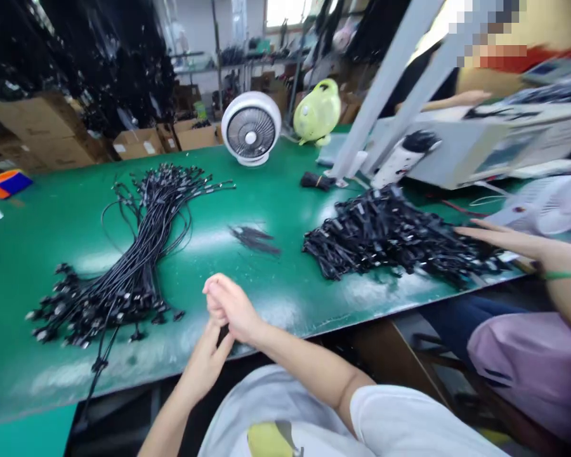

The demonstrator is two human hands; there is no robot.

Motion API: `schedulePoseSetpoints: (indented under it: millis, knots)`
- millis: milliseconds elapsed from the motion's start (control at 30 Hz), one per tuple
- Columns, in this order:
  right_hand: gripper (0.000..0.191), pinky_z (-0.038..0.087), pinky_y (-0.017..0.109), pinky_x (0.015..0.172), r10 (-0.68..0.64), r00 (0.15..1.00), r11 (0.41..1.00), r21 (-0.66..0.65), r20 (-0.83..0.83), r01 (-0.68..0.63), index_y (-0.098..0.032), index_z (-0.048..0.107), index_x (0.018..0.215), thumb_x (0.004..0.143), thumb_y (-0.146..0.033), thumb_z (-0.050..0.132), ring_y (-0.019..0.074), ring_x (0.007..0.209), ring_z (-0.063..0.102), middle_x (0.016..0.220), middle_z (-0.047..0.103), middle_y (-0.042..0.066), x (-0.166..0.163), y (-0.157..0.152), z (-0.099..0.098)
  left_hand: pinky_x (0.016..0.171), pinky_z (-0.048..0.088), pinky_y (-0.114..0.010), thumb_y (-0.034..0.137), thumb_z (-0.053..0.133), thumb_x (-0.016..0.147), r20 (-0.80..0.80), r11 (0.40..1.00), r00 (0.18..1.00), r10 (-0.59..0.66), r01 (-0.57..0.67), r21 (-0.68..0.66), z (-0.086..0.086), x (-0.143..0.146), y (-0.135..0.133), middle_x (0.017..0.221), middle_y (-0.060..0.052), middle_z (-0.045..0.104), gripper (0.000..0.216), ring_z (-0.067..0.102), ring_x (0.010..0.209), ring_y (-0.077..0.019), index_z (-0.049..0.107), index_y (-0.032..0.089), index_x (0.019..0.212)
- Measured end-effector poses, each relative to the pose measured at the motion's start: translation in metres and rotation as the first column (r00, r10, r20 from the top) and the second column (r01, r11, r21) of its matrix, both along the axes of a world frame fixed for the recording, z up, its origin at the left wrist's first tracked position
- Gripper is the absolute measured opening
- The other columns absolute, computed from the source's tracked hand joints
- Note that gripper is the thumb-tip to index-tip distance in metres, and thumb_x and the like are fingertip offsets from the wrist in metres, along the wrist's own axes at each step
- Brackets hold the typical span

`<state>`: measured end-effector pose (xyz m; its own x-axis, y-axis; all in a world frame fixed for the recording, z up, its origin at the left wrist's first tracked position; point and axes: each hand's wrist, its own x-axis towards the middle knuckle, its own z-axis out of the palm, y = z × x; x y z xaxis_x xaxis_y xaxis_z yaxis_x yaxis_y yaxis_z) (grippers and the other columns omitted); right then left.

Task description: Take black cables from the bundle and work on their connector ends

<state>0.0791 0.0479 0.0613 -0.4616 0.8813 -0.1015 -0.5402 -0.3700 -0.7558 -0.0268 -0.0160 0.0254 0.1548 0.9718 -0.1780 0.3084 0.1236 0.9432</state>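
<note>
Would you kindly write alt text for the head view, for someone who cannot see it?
A person's left hand and right hand meet at the edge of a green table, with long black cables to the left, a cable pile to the right and a white fan behind.

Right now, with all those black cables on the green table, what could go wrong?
Some of the long black cables trail over the front edge of the green table, so an arm might snag them and drag others down. The thin dark strips lie loose and could get scattered. The pile of black bundles reaches near the edge, so a bump from the co-worker's hand might knock some off.
</note>
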Motion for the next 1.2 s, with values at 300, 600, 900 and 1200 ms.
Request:
schedulePoseSetpoints:
  millis: [300,600,900,1200]
  knots:
    - [0.035,0.012,0.013,0.035,0.138,0.99,0.986,0.095,0.02,-0.139,-0.019,0.05,0.077,0.085,-0.051,0.06,0.0024,0.041,0.011,0.049,0.024,-0.012,0.005,0.006,-0.003,0.047,0.037,-0.02,0.055,0.068,0.078,0.698,0.885,0.68,0.225,0.156,-0.438,0.008,0.003,-0.004,0.057,0.007,0.037,0.044,0.036,0.047,-0.0059,0.055,0.014,0.082]
    - [0.026,0.012,0.013,0.033,0.201,0.976,0.976,-0.067,-0.08,-0.206,-0.019,0.049,0.073,0.087,-0.04,0.056,0.0026,0.041,0.008,0.049,0.02,-0.012,0.012,0.018,-0.014,0.045,0.034,-0.018,0.047,0.067,0.081,0.731,0.839,0.634,0.252,0.234,-0.491,0.01,0.011,0.0,0.055,0.008,0.029,0.036,0.032,0.045,-0.0053,0.055,0.013,0.076]
    - [0.034,0.025,0.014,0.039,0.145,0.989,0.961,-0.233,-0.021,-0.146,-0.02,0.051,0.091,0.081,-0.051,0.061,0.0041,0.045,0.032,0.059,0.041,-0.009,0.026,0.008,-0.029,0.047,0.033,-0.021,0.064,0.065,0.076,0.565,0.879,0.8,0.204,0.105,-0.465,-0.015,0.015,-0.005,0.056,0.01,0.034,0.051,0.033,0.045,-0.0056,0.048,0.017,0.083]
    - [0.052,0.013,0.018,0.035,-0.116,0.983,0.991,-0.044,0.14,0.123,-0.02,0.043,0.067,0.082,-0.07,0.05,0.0036,0.036,0.014,0.045,0.023,-0.013,0.009,-0.008,-0.039,0.067,0.037,-0.029,0.051,0.044,0.092,-0.028,0.994,0.999,-0.042,0.039,-0.105,-0.012,0.012,0.005,0.072,-0.003,0.058,0.04,0.048,0.067,-0.0153,0.055,0.018,0.073]
